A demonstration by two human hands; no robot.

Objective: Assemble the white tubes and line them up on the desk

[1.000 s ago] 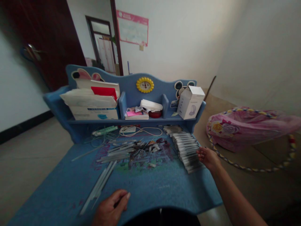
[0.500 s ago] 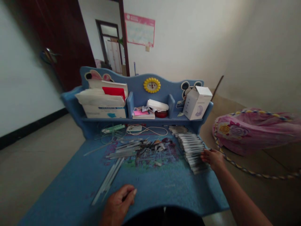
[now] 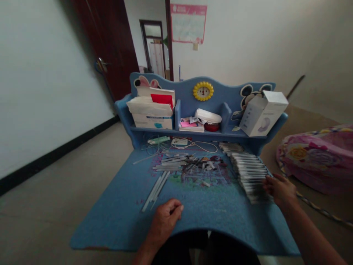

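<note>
My left hand (image 3: 164,220) rests on the blue desk (image 3: 118,206) near its front edge, fingers curled in with nothing visible in them. Just left of it lie a few long clear tubes (image 3: 156,190). My right hand (image 3: 280,188) sits at the desk's right edge, fingers bent onto the near end of a long row of stacked grey-white pens (image 3: 248,169). A loose heap of pen parts (image 3: 190,165) covers the desk's middle.
The desk's back shelf holds paper boxes (image 3: 151,110), a small stack with a red dish (image 3: 202,122) and a tilted white carton (image 3: 261,113). A white cable (image 3: 197,144) lies under the shelf. A pink bag (image 3: 320,154) sits on the floor to the right; a dark door (image 3: 110,48) stands behind left.
The view has swung left, so everything sits further right in frame. My right hand has slid along to the near end of the pen row. My left hand stays put.
</note>
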